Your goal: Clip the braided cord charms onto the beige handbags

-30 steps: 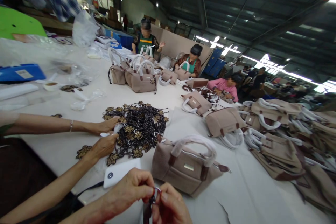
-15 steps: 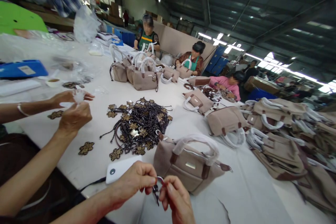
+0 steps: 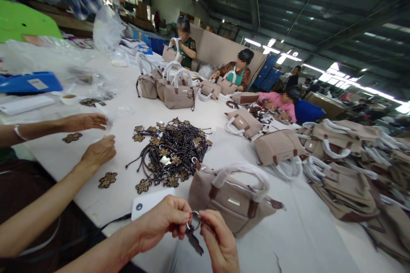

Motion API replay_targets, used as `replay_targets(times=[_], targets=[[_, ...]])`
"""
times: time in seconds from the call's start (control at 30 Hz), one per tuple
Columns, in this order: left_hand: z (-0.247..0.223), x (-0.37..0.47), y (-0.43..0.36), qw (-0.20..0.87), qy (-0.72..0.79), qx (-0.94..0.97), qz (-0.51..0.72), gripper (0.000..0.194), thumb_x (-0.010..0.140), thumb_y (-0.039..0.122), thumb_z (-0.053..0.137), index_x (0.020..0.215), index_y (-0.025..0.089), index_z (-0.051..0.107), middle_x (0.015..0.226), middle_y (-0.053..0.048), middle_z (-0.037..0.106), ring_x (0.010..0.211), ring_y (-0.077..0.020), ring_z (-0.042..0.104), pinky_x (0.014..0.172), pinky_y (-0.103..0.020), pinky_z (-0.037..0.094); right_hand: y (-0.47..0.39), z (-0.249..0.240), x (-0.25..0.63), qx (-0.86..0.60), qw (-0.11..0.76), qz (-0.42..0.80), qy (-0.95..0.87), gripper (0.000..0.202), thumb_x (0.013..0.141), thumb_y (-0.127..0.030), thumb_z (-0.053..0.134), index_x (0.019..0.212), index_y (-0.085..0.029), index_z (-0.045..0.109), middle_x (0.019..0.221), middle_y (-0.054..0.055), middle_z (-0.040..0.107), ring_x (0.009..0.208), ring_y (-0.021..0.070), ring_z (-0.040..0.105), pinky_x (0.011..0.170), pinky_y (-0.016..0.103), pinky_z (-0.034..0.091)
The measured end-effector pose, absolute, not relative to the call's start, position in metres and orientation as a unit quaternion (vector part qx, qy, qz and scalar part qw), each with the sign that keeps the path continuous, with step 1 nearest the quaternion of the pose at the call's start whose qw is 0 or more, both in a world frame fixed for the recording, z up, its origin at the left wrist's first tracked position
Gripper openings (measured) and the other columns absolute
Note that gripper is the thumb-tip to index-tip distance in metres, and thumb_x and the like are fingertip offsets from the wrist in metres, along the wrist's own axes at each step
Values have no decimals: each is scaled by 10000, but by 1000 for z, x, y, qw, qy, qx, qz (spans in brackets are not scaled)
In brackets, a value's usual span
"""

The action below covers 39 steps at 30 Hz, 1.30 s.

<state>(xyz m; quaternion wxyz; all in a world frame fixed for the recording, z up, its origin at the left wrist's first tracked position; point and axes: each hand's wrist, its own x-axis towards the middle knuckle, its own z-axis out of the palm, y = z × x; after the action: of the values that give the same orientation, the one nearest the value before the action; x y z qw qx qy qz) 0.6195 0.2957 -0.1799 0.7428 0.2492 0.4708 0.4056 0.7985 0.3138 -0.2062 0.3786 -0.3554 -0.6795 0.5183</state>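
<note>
Near the bottom centre, my left hand (image 3: 165,219) pinches one side of a metal ring (image 3: 196,221). The thumb and forefinger of my right hand (image 3: 221,239) close on the ring's other side. From it hangs a small dark strap piece (image 3: 194,241), between my hands. Just behind them a beige handbag (image 3: 230,200) with wrapped white handles stands upright on the table. A pile of black braided cords with leopard-print flower charms (image 3: 174,149) lies beyond, to the left of the bag.
A co-worker's hands (image 3: 99,149) reach in from the left, near a loose flower charm (image 3: 107,180). A white device (image 3: 150,204) lies beside my left wrist. Beige bags (image 3: 346,183) are heaped at right; several people sit behind.
The dark piece now hangs lower and shows more fully below the ring. The co-worker's hands at left have moved apart. A person at the back has lifted a bag.
</note>
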Motion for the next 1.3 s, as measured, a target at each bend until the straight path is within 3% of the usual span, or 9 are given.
replay_targets(times=[0.13,0.27,0.37,0.47,0.57,0.73,0.83,1.0,1.3], targets=[[-190,623,299,799,422,199,381,220,475,288,671,572,134,548,407,25,510,355,-90,444,399,-206,231,328,-187,804,-253,310,409,-820,324,863,-136,468,1110,-301,598,1020,62,627,902,157,587,759,252,473],[-194,629,301,807,454,234,296,156,465,255,609,552,146,538,408,25,503,350,-96,421,392,-214,262,336,-174,807,-234,231,335,-883,200,862,-161,480,960,-223,642,849,67,650,779,162,578,684,263,469],[-184,629,301,671,535,388,336,145,606,263,554,675,148,607,593,-1,588,551,-124,515,496,-221,336,335,-175,809,-276,226,326,-875,145,858,-191,480,816,-172,617,796,76,604,731,148,576,646,237,467],[-174,627,301,517,538,565,352,189,729,265,523,829,188,663,849,-25,638,830,-166,546,745,-254,391,329,-187,811,-327,238,326,-854,127,854,-209,491,769,-175,579,744,48,582,661,122,567,597,206,444],[-176,631,299,480,521,641,295,153,721,230,567,826,196,673,876,-43,640,867,-188,539,784,-259,376,320,-200,814,-367,250,328,-834,128,848,-209,490,765,-184,584,676,23,572,607,112,558,572,203,420],[-192,642,297,542,506,613,273,176,728,231,521,669,165,672,687,-27,609,672,-149,545,629,-227,378,307,-207,822,-435,288,527,-671,224,800,-371,565,697,-174,587,668,1,537,516,91,549,501,205,397],[-194,645,300,608,491,550,295,188,693,261,527,645,151,672,620,-6,588,607,-131,529,574,-210,377,303,-210,827,-397,328,620,-592,309,771,-463,575,697,-165,613,655,-1,521,574,99,531,566,224,414],[-194,649,305,669,495,455,317,156,598,256,547,612,139,650,555,13,589,559,-114,478,566,-206,376,295,-223,826,-390,307,696,-519,385,784,-533,541,818,-154,605,498,-71,409,424,42,356,436,181,274],[-203,658,309,605,500,556,274,211,634,283,510,637,128,655,636,-14,570,617,-129,508,556,-212,384,286,-237,824,-381,370,779,-334,369,709,-498,639,711,-147,527,543,-9,587,351,55,470,359,158,250]])
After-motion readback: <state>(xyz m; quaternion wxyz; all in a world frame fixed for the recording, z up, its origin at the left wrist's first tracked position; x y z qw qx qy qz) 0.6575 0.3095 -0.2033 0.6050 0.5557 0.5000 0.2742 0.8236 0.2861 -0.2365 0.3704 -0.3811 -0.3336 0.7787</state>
